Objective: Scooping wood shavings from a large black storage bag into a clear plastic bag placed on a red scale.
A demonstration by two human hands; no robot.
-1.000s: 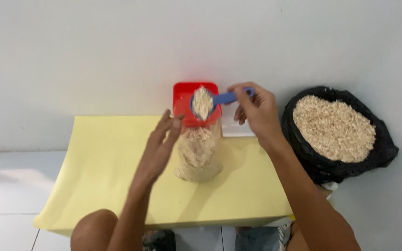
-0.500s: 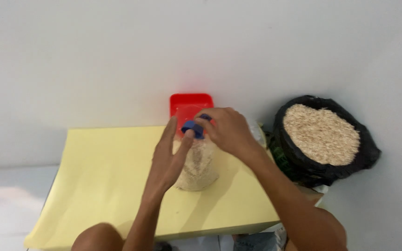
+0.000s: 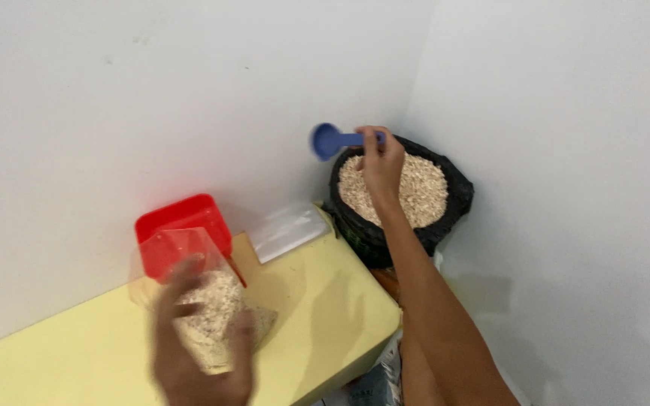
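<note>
1. While the right hand (image 3: 382, 162) pinches the handle of the blue scoop (image 3: 328, 140) in the upper middle of the frame, its empty bowl hangs above the black sack of grain (image 3: 415, 197).
2. The blurred left hand (image 3: 201, 347), lower left, grips the clear bag (image 3: 203, 301) on the yellow table (image 3: 317, 301), before the red box (image 3: 182, 225).
3. A level scoop and an upright, open bag should prevent spills.

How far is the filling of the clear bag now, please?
The clear bag, held by the left hand, looks partly filled with grain. The right hand holds the blue scoop, empty, over the black sack, which has plenty of grain. The bag's top part is unfilled.
</note>
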